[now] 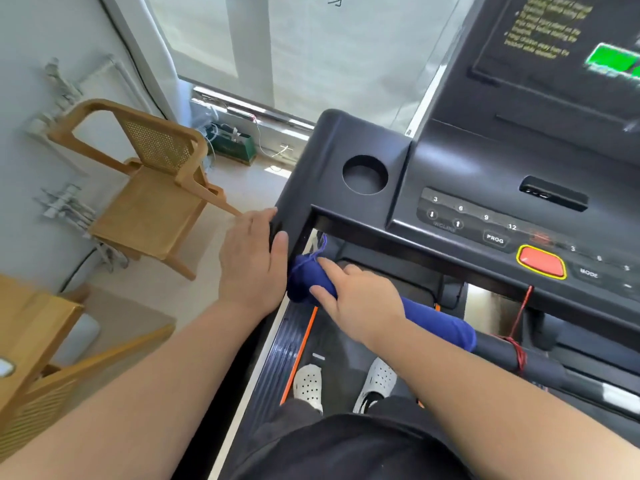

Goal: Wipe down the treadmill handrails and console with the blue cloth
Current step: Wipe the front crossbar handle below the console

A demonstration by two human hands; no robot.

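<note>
The blue cloth point(440, 323) is wrapped around the treadmill's inner handrail bar, from its left end toward the middle. My right hand point(360, 299) grips the cloth over that bar, fingers curled onto the bunched left end. My left hand point(251, 261) rests flat on the black left handrail point(301, 188), thumb over its top edge, fingers apart, holding nothing. The black console point(485, 188) spreads to the right, with a round cup holder point(365, 174), number buttons and a red stop button point(542, 262). The bare part of the bar point(547, 365) continues right of the cloth.
A wooden cane-backed chair point(152, 188) stands left of the treadmill, another wooden chair point(38, 368) at the lower left. A red safety cord point(519, 327) hangs from the console onto the bar. My white shoes point(308, 386) stand on the belt below. A window is behind the console.
</note>
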